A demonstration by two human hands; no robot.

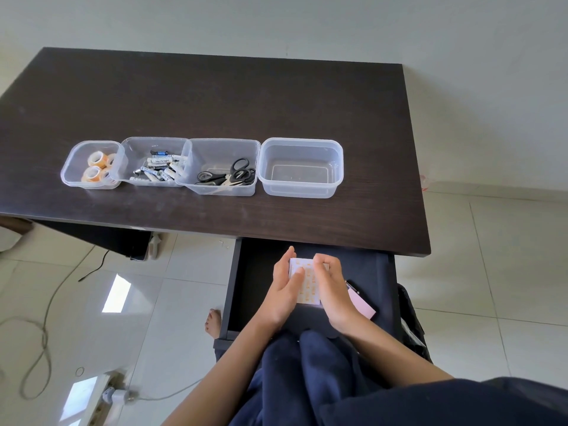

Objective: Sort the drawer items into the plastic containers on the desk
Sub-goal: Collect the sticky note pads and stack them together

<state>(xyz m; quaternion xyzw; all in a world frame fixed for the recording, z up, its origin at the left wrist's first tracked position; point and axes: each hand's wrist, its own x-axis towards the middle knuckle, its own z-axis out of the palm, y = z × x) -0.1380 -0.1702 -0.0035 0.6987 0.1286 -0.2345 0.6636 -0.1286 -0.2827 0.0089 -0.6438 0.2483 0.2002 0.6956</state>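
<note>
Currently both hands hold a patterned notepad stack (305,281) over the open drawer (255,284): left hand (284,290) fingers lie nearly straight along its near-left edge, right hand (330,287) fingers curl over its far-right edge. Beyond the drawer, the empty container (300,167) stands on the worktop (215,96). Risk: loose sheets may fan out and slip if side pressure relaxes during lifting

Beyond the two hands, the left hand (284,292) and right hand (330,292) lying side by side over the open drawer (255,281), four containers are sitting in a row on the desk (215,96), the empty container (300,167) lying nearest.
</note>
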